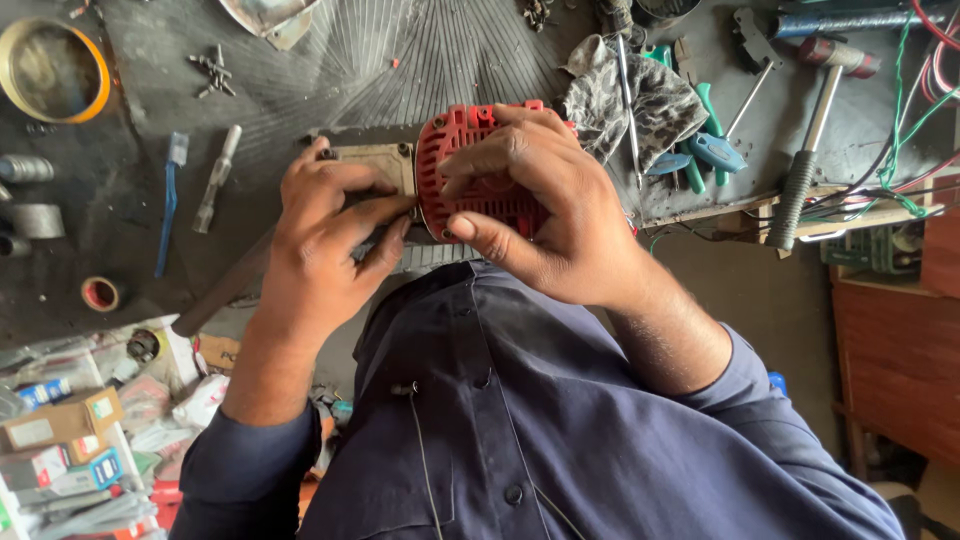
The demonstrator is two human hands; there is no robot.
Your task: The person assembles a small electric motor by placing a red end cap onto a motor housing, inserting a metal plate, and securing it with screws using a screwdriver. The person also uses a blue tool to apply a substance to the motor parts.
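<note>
While both hands work at the desk's near edge, the head view shows this:

Head view, held part: a red ribbed housing cover (478, 170) sits against a beige metal block (377, 165), both just above the person's chest.

Right hand: the right hand (545, 215) is closed over the red cover, fingers across its top and thumb pressed on its lower slats.

Left hand: the left hand (325, 235) pinches at the seam where the beige block meets the cover; what lies between its fingertips is hidden.

Progress: cover and block look joined or nearly so; I judge the fitting unfinished, since both hands hold the pieces and no tool is in hand. Whether any fasteners are in cannot be told.

Desk: the dark desk (120, 230) carries a blue toothbrush (167, 200), loose screws (214, 72), a rubber-gripped hammer (812, 140), green-handled pliers (700, 150) and a camouflage rag (640, 105), all apart from the hands.

Below: small boxes and packets (70, 430) lie left of the dark blue shirt (520, 420).
</note>
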